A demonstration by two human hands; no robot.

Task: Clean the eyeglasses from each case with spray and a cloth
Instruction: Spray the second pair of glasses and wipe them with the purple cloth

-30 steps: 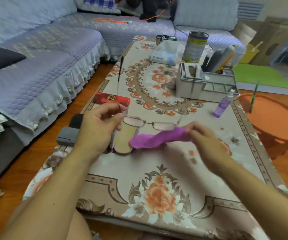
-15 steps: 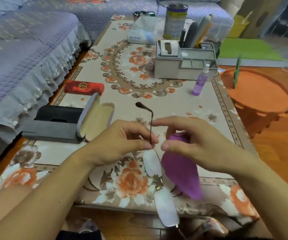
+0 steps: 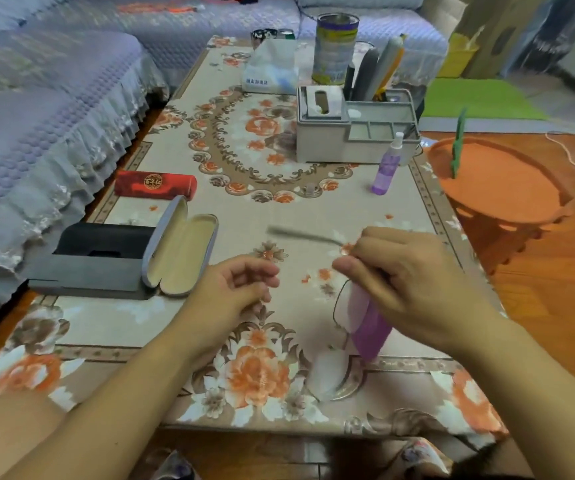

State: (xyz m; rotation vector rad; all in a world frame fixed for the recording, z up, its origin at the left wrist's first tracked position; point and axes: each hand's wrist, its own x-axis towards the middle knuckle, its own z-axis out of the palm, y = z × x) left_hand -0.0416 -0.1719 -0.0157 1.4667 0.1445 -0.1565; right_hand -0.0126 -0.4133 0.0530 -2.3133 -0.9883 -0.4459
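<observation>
My right hand (image 3: pixel 410 282) pinches a purple cloth (image 3: pixel 369 327) together with a pair of thin-framed eyeglasses (image 3: pixel 329 374), which hang from it above the table's near edge. One temple arm sticks out to the left, blurred. My left hand (image 3: pixel 234 289) hovers just left of the glasses with loosely curled fingers and holds nothing. A purple spray bottle (image 3: pixel 386 168) stands upright further back on the right. An open grey case (image 3: pixel 182 251) lies on the left, with a shut red case (image 3: pixel 156 184) behind it and a black case (image 3: pixel 106 240) beside it.
A grey organizer with a tissue slot (image 3: pixel 355 133), a tall tin (image 3: pixel 336 50) and a tissue pack (image 3: pixel 272 67) fill the far end of the flowered table (image 3: pixel 123 317). An orange stool (image 3: pixel 497 181) stands right of the table and a sofa (image 3: pixel 36 116) on the left.
My left hand has let go of the temple arm. The glasses and cloth now hang from my right hand alone, shifted to the right, and the temple arm has swung over.
</observation>
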